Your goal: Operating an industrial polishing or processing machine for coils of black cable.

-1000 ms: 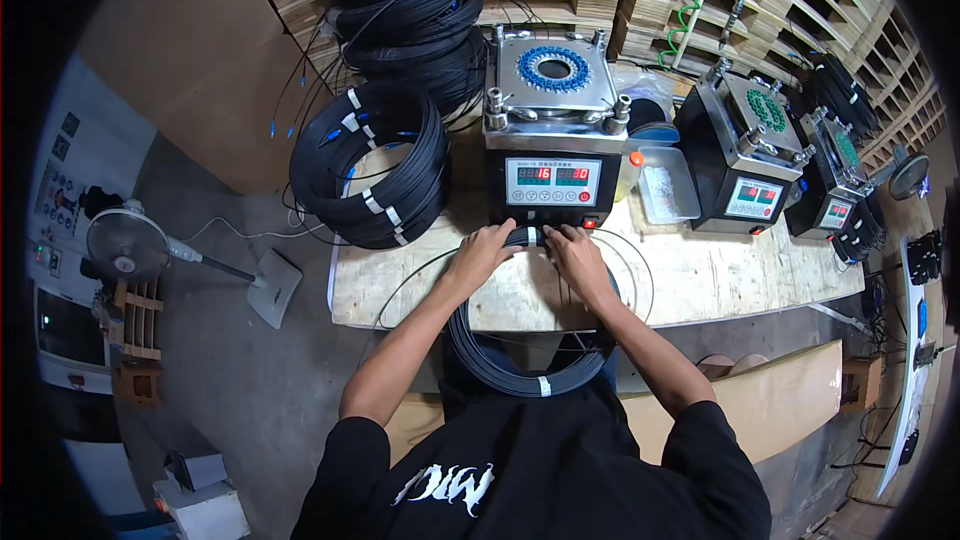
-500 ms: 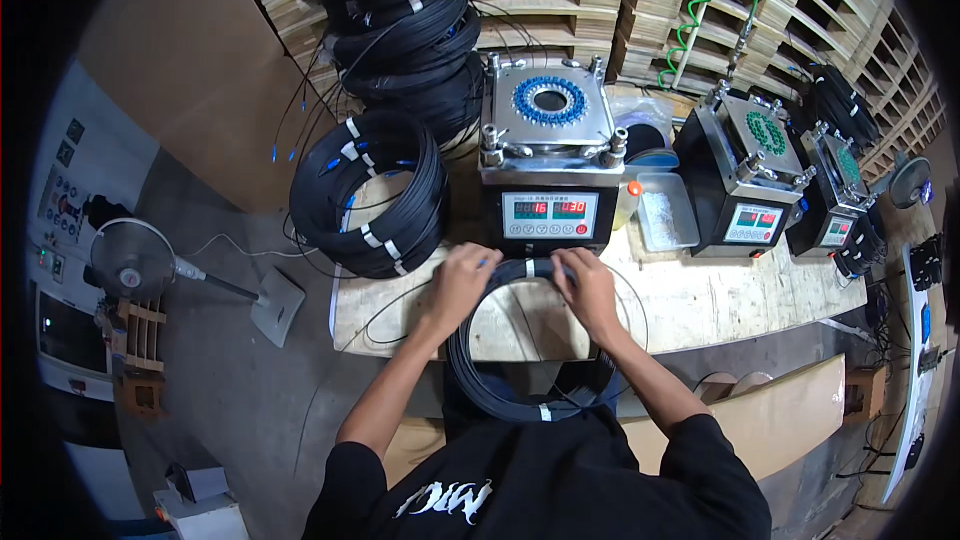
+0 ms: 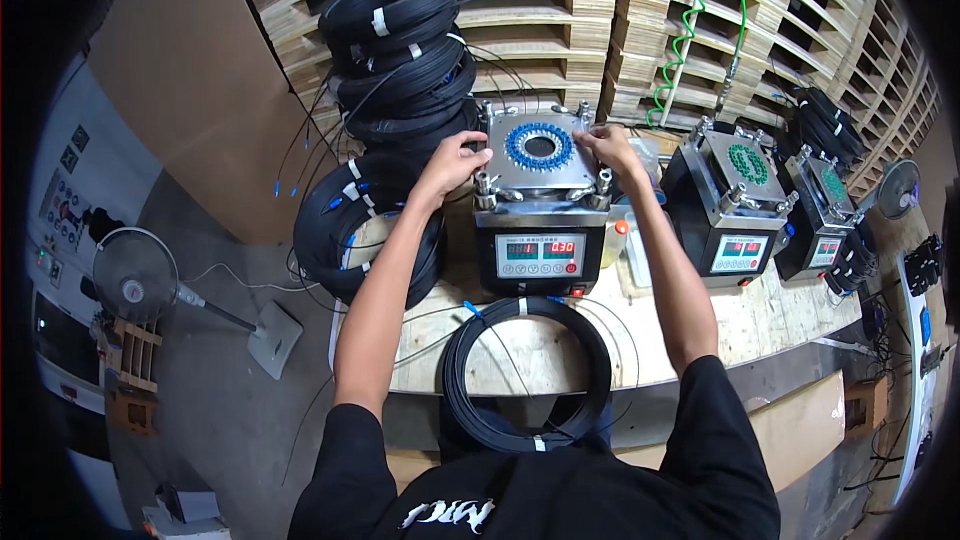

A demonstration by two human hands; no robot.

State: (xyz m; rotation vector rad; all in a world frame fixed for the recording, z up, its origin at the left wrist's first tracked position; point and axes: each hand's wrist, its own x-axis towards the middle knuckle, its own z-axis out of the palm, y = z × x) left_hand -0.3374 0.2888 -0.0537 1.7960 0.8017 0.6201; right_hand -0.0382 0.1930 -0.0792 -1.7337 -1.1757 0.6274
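Observation:
My left hand [image 3: 455, 168] is at the left edge of the square metal plate [image 3: 518, 178] on top of a polishing machine [image 3: 490, 260]. Its thumb and fingers are curled in a pinch at that edge. On the opposite edge, beside the back right post, my right hand [image 3: 612, 150] is curled the same way, its fingertips partly hidden. A ring of blue connectors [image 3: 516, 156] surrounds the plate's round central hole. In front of the machine, a coil of black cable [image 3: 455, 365] with white ties rests over the table edge, one blue-tipped end [image 3: 472, 309] lying loose.
Stacked black cable coils [image 3: 400, 70] rise at the back left, with another coil [image 3: 320, 250] before them. To the right stand two more machines [image 3: 700, 210] [image 3: 805, 215] with green connectors. A bottle with an orange cap [image 3: 621, 227] is near my right forearm. Pallets [image 3: 520, 20] line the back.
Both hands have left the cable coil and reached forward to the sides of the machine's top plate. The coil now lies unheld, and the machine's display has changed.

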